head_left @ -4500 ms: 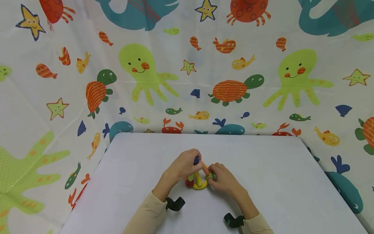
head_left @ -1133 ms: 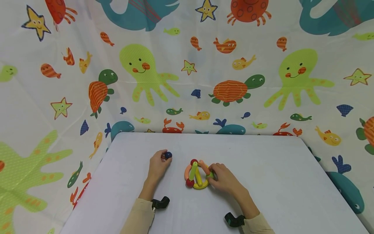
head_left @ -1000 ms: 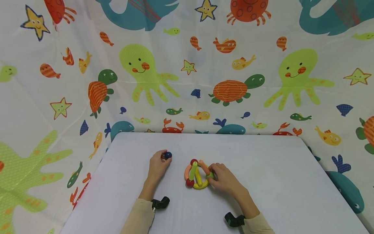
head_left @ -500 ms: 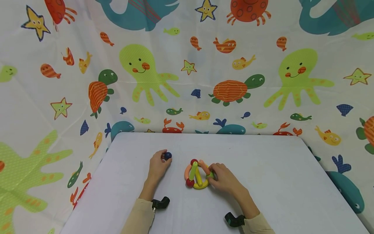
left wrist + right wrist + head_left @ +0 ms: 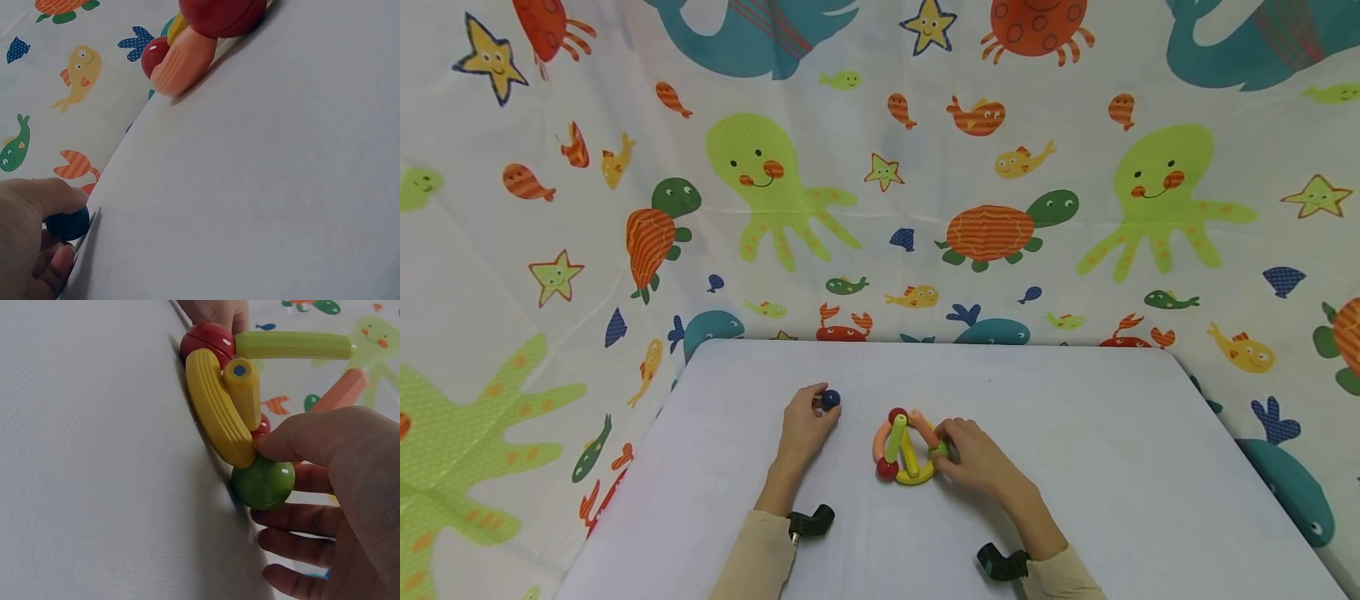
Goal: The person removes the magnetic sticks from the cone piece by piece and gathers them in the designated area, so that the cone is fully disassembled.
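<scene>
A small toy structure (image 5: pixel 904 448) of coloured rods and balls stands mid-table: yellow curved rods (image 5: pixel 215 412), a green rod (image 5: pixel 294 345), an orange rod (image 5: pixel 340 389), red balls (image 5: pixel 208 339). My right hand (image 5: pixel 973 457) pinches its green ball (image 5: pixel 264 482) between thumb and fingers. To the left, my left hand (image 5: pixel 805 423) rests on the table and holds a dark blue ball (image 5: pixel 831 400) at its fingertips; in the left wrist view the thumb lies over the blue ball (image 5: pixel 67 224). The structure's red ball (image 5: pixel 215 14) and orange rod (image 5: pixel 181 62) show at the top of that view.
The white table (image 5: pixel 1075 433) is backed and flanked by a sea-animal print curtain (image 5: pixel 880 183). Black wrist mounts (image 5: pixel 811 522) sit on both forearms near the front edge.
Since 4.5 s ago my left hand drew away to the left with the blue ball, off the structure. Over the last second nothing has moved.
</scene>
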